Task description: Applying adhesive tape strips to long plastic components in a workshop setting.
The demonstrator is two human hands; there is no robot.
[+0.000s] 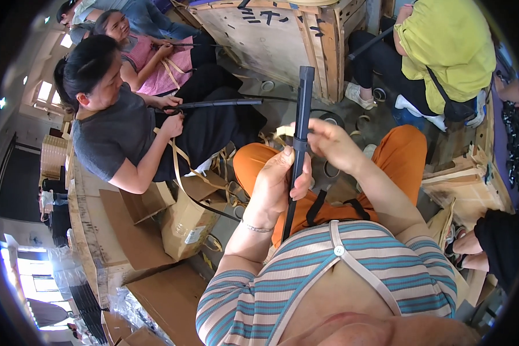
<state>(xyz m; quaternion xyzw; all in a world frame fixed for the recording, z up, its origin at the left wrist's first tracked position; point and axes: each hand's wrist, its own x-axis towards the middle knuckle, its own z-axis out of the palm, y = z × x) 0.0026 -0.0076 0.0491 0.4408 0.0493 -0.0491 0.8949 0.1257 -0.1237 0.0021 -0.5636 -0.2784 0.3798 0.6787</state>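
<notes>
My left hand (275,177) is wrapped round a long black tube (305,98), thumb on its near side and fingertips showing on the right. The tube stands nearly upright before my chest, leaning slightly right at the top. A black collar sits on it just above my thumb. On the right side of the tube is my right hand (335,145), its bent fingers reaching towards the tube just above the collar. Those fingertips are blurred and partly behind it, so I cannot tell what they grip. A pale yellow strip (284,131) shows just left of the tube.
At left a co-worker in grey (106,135) handles another black tube (225,104); a yellow strip (181,158) hangs there. Beyond sits a person in pink check. A large wooden crate (259,46) stands ahead, a person in yellow (450,52) at right. Open cardboard boxes (193,219) lie lower left.
</notes>
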